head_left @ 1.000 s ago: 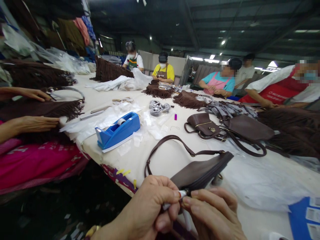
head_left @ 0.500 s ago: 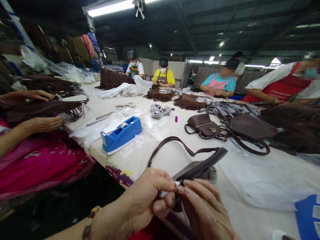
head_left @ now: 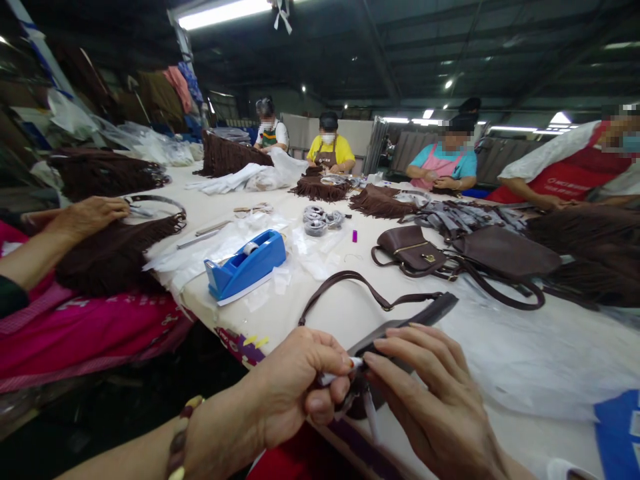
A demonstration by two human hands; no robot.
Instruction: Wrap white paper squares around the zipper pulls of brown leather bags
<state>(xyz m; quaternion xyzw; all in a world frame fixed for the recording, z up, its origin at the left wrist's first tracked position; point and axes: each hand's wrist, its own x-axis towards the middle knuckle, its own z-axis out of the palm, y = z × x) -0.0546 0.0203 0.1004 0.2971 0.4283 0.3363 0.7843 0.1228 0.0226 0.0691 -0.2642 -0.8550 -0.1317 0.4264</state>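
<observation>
In front of me a dark brown handbag (head_left: 423,317) lies tilted at the table edge, its long strap (head_left: 345,275) looping away over the table. My left hand (head_left: 305,380) pinches a small white wrapping strip (head_left: 327,379) between thumb and fingers at the bag's near end. On the right, my right hand (head_left: 435,387) lies over the bag's top edge and grips it, fingertips close to the white strip; its thumb is hidden. Another white strip (head_left: 369,410) hangs below the bag. The bag's lower part is mostly covered by my hands.
A blue tape dispenser (head_left: 245,265) stands left of the bag. Beyond are grey-wrapped coils (head_left: 320,220), a brown backpack (head_left: 413,250) and fringed brown pieces (head_left: 383,201). Plastic sheeting (head_left: 520,353) covers the right side. A co-worker's hand (head_left: 95,217) handles a fringed bag (head_left: 107,257) at left.
My right hand has shifted up and over the bag's top edge, its fingers more spread along it. My left hand keeps its pinch. At left, the co-worker's fringed bag has turned and dropped lower.
</observation>
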